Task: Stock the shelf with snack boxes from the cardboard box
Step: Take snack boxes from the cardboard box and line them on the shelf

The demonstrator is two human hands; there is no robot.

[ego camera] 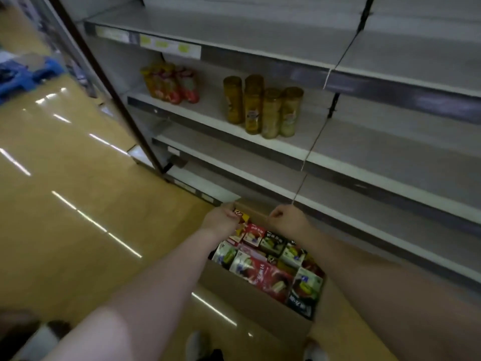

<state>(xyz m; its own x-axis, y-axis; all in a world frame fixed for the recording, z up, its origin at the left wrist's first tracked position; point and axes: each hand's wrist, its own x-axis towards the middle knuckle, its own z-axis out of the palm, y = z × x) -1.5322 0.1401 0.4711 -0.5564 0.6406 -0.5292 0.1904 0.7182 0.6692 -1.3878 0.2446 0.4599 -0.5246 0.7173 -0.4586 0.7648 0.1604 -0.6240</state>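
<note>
No snack boxes [270, 264] shelved yet; all lie in the carton [250, 300] on the floor below the shelf [364, 204]. Left hand [221, 218] grips one box [240, 216]; right hand [283, 218] curled, its grip unclear.

Dim, soft picture; ceiling lights streak white glare across the glossy floor [65, 194], shelves [260, 43] blur and bend at the edges.

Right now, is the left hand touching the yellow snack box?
Touching. In the head view the left hand has its fingers curled over the yellow snack box at the far end of the cardboard box.
</note>
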